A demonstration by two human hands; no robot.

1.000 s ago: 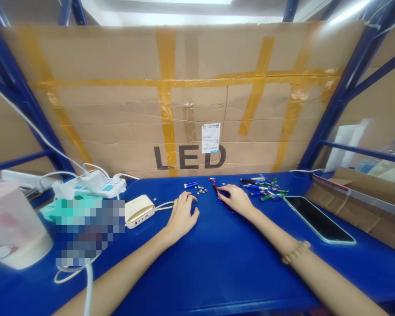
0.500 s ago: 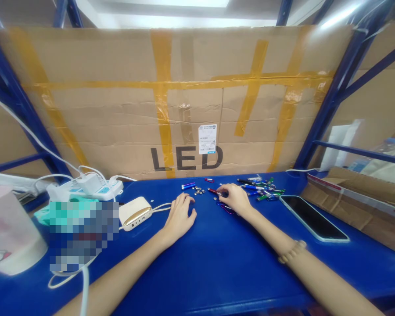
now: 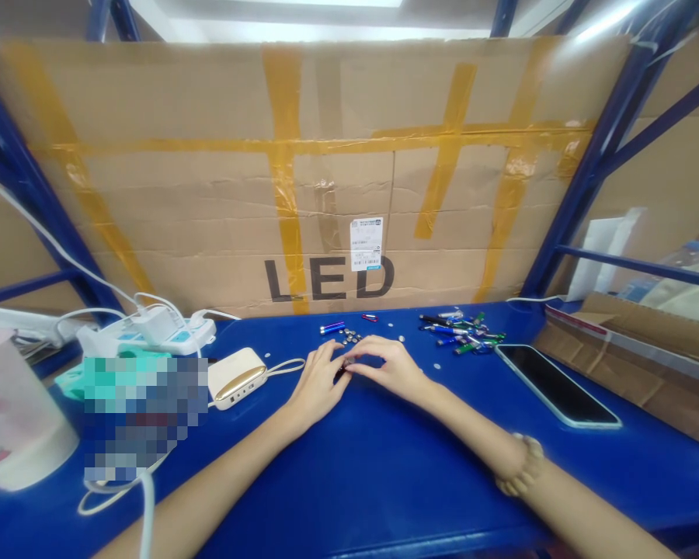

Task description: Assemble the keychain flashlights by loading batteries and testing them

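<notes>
My left hand (image 3: 316, 384) and my right hand (image 3: 389, 366) meet over the blue table, fingertips together. Between them is a small red flashlight (image 3: 345, 366), mostly hidden, with only a dark reddish end showing. The left fingers are curled around it, while the right thumb and index finger pinch its end. Just beyond the fingertips lies a little cluster of button cells (image 3: 352, 336). A blue mini flashlight (image 3: 332, 328) rests behind them, and a red carabiner clip (image 3: 370, 317) lies further back.
To the right are a pile of mini flashlights and clips (image 3: 463, 334), a smartphone (image 3: 556, 386) and a cardboard box (image 3: 634, 349). A cream power bank (image 3: 238, 378), power strip (image 3: 178, 335) and tissue roll (image 3: 20, 411) stand left. A large cardboard sheet (image 3: 210, 202) closes the back.
My right hand has moved left, bringing the red flashlight over to my left hand. The left fingers have closed in around it. Small discs on the table, formerly covered by the right hand, now show.
</notes>
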